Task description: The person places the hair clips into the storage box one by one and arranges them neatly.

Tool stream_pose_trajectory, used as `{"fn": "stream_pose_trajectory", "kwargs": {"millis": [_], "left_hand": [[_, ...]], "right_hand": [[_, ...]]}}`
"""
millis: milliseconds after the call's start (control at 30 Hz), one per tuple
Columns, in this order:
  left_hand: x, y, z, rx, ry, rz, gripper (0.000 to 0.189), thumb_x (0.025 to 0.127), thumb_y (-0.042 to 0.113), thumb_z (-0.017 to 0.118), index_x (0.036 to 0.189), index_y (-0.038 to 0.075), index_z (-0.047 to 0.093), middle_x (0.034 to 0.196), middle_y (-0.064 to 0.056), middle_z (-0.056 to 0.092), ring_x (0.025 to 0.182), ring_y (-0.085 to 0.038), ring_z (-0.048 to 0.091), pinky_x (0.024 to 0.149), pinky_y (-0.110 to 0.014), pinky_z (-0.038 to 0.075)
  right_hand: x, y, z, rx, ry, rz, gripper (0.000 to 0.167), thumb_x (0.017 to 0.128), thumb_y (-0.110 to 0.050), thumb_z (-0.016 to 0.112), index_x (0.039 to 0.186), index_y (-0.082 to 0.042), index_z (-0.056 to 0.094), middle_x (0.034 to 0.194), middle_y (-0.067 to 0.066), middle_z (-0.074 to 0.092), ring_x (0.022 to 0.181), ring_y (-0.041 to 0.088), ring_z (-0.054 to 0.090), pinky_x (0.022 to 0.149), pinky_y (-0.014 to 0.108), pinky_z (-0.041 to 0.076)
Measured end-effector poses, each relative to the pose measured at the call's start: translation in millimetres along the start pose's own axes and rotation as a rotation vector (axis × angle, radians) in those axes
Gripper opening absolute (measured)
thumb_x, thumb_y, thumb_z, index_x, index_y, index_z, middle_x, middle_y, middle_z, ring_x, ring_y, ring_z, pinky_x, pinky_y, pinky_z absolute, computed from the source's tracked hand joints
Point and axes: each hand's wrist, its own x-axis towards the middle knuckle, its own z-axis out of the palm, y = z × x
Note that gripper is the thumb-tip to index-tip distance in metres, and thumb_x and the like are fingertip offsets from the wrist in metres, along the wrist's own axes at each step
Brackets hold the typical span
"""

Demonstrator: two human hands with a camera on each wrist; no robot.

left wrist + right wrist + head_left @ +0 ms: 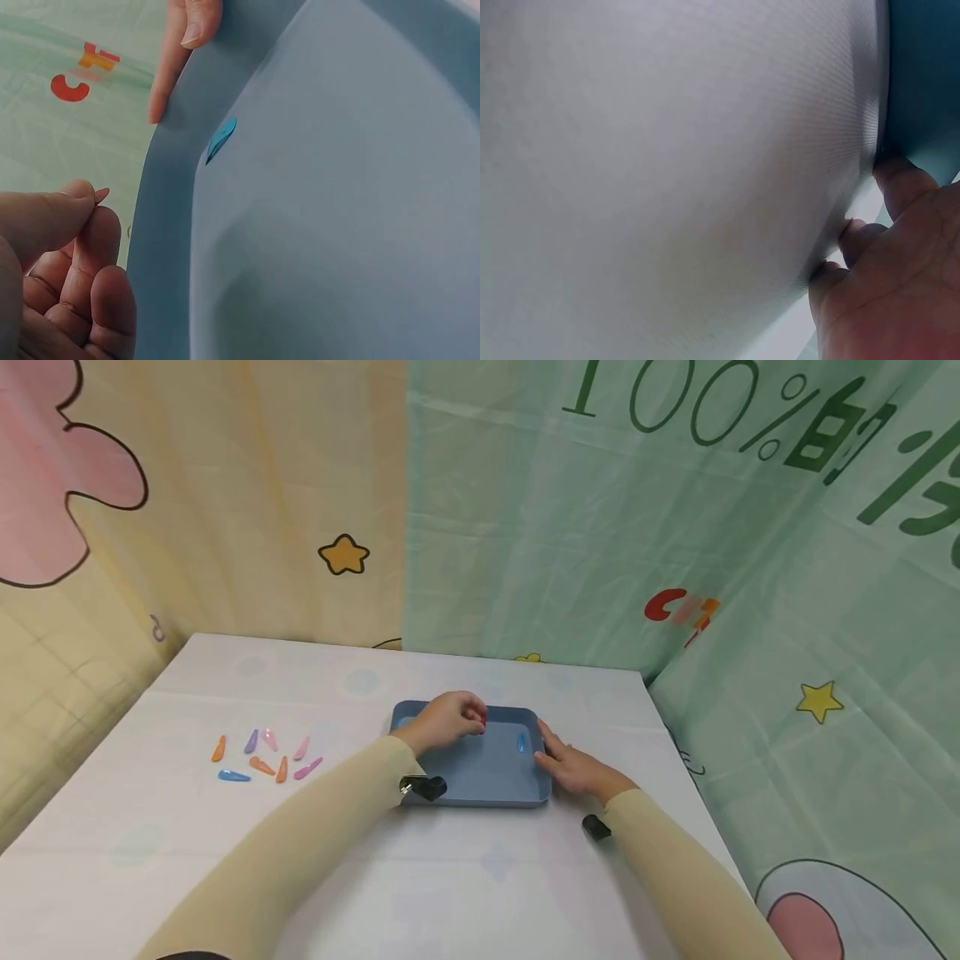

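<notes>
Over the blue-grey tray (480,777), my left hand (447,718) pinches a small red hair clip (482,719) between thumb and forefinger. Only the tip of that clip (103,195) pokes out in the left wrist view, the rest being hidden by the fingers. Inside the tray, near its right wall, lies a blue hair clip (521,742). My right hand (577,768) rests against the tray's right side, thumb and fingers extended along the rim. In the right wrist view its fingertips (904,184) touch the tray's outer edge.
Left of the tray, several hair clips lie scattered on the white tablecloth (330,860), among them a blue clip (234,776), a purple clip (251,742), an orange clip (218,748) and a magenta clip (308,768). Printed curtains (525,527) stand behind the table.
</notes>
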Motion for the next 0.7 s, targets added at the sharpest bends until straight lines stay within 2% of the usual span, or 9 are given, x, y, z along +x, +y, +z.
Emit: {"fn": "stream_pose_trajectory", "kwargs": {"millis": [400,567,700], "left_hand": [[19.7,5.0,26.3,0.059,-0.034,0.003,0.028,0.096,0.013,0.077,0.122,0.005,0.072,0.100,-0.004,0.074,0.090,-0.016,0.065,0.081,-0.031,0.053],[24.1,6.6,35.2,0.078,-0.040,0.012,0.030,0.096,0.013,0.078,0.124,0.004,0.072,0.098,-0.003,0.073,0.088,-0.015,0.065,0.082,-0.032,0.053],[27.7,5.1,40.1,0.076,-0.039,-0.005,0.028,0.096,0.013,0.077,0.123,0.004,0.072,0.096,-0.003,0.072,0.086,-0.015,0.063,0.079,-0.030,0.051]], "right_hand": [[0.6,2.1,-0.5,0.008,-0.011,0.019,0.073,0.114,-0.049,0.033,0.170,-0.026,-0.008,0.177,0.013,0.006,0.161,0.047,0.012,0.128,0.065,0.010],[0.2,2.3,-0.8,0.004,-0.009,0.020,0.073,0.114,-0.048,0.034,0.170,-0.026,-0.007,0.177,0.014,0.008,0.161,0.047,0.014,0.128,0.065,0.013],[0.5,2.3,-0.5,-0.001,-0.006,0.019,0.073,0.114,-0.049,0.034,0.170,-0.028,-0.008,0.177,0.013,0.009,0.161,0.047,0.015,0.128,0.065,0.014]]}}
